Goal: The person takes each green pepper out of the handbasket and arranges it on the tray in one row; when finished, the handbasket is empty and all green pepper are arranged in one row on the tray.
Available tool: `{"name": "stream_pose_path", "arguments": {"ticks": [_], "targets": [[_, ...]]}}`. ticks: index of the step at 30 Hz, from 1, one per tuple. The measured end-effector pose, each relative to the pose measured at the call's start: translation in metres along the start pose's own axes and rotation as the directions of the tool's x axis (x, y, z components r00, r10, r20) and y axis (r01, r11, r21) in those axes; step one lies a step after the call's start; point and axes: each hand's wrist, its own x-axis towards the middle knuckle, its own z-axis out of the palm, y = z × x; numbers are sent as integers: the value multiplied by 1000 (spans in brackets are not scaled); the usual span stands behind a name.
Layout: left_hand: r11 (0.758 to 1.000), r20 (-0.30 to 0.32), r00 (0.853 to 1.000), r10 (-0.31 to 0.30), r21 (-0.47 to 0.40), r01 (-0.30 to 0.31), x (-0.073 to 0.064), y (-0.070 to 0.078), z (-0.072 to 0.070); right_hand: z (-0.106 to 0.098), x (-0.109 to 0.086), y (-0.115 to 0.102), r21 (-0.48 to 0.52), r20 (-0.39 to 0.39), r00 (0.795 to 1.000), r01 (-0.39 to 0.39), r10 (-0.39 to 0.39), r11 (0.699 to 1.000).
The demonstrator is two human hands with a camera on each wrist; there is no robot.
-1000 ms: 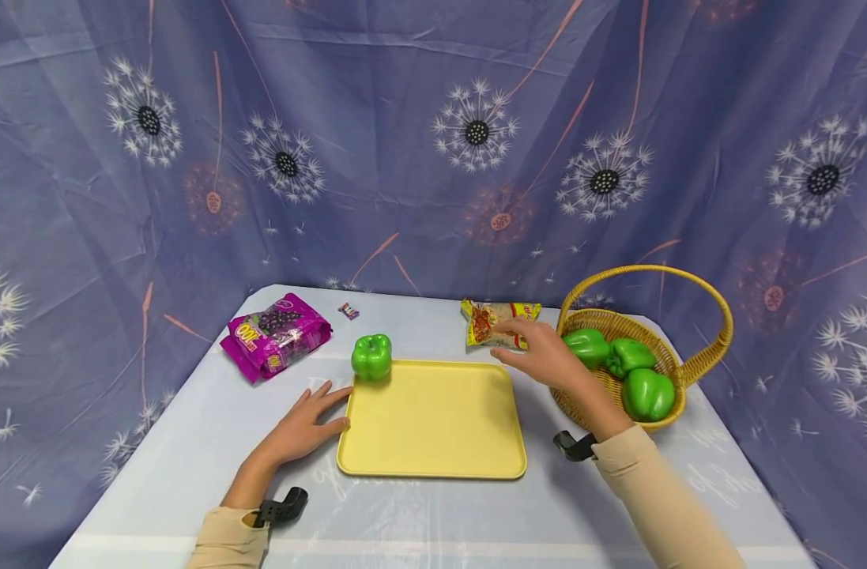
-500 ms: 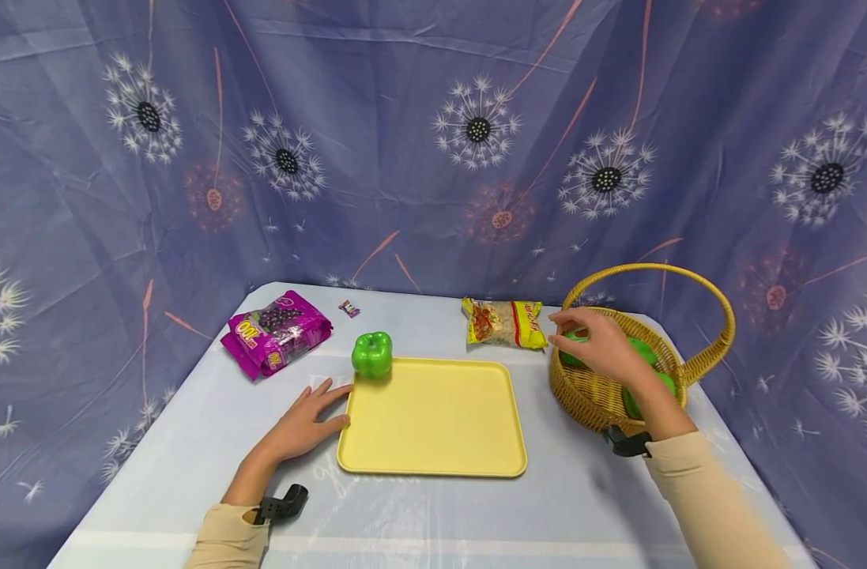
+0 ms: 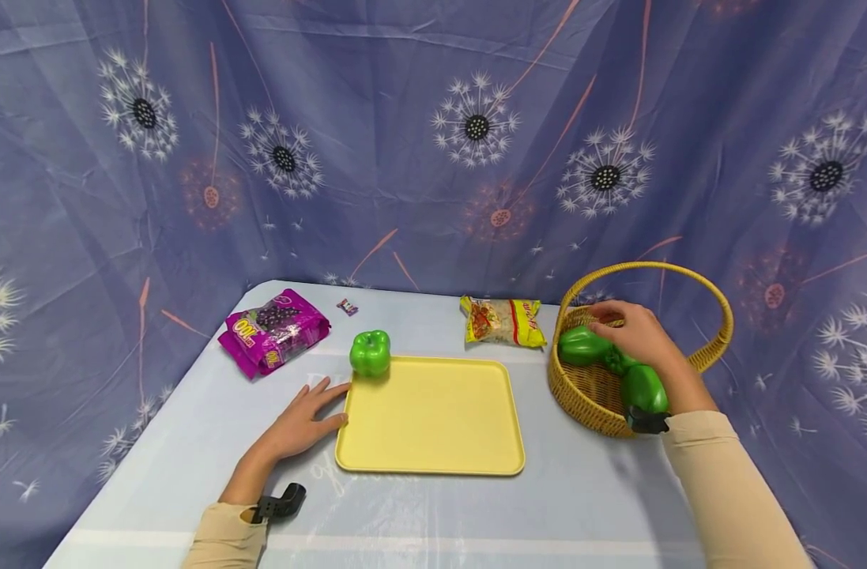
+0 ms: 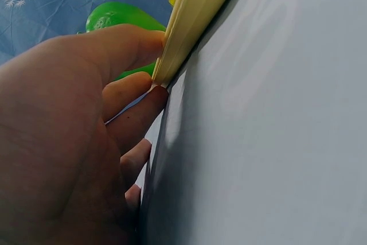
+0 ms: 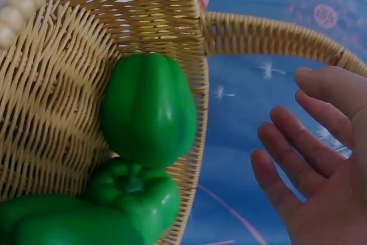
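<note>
My left hand rests on the table at the left side of the yellow tray. In the left wrist view its fingertips and thumb touch the tray's rim, with the fingers fairly straight. A green bell pepper sits at the tray's far left corner. My right hand hovers over the wicker basket, holding nothing. Inside lie three green bell peppers, one of them a long pepper against the basket wall. In the right wrist view the right hand's fingers are loosely bent, apart from the peppers.
A purple snack bag lies at the back left, with a small wrapped candy beside it. A yellow-and-red food packet lies behind the tray. The basket's tall handle arches above it. A patterned curtain hangs behind the table.
My right hand has moved right, from above the food packet and the tray's far right corner to over the basket. The left hand has stayed at the tray's edge.
</note>
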Motion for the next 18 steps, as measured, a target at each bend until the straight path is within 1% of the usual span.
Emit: {"name": "stream_pose_path", "arguments": {"ticks": [6, 13, 18], "targets": [[1000, 8, 1000, -10, -12, 10, -1, 1, -1, 6, 10, 14, -38, 42, 999, -3, 5, 999], [1000, 11, 1000, -28, -7, 28, -2, 2, -1, 13, 22, 28, -72, 94, 993, -66, 72, 995], [1000, 12, 999, -30, -3, 30, -1, 3, -2, 14, 24, 32, -66, 140, 986, -76, 85, 995]]}}
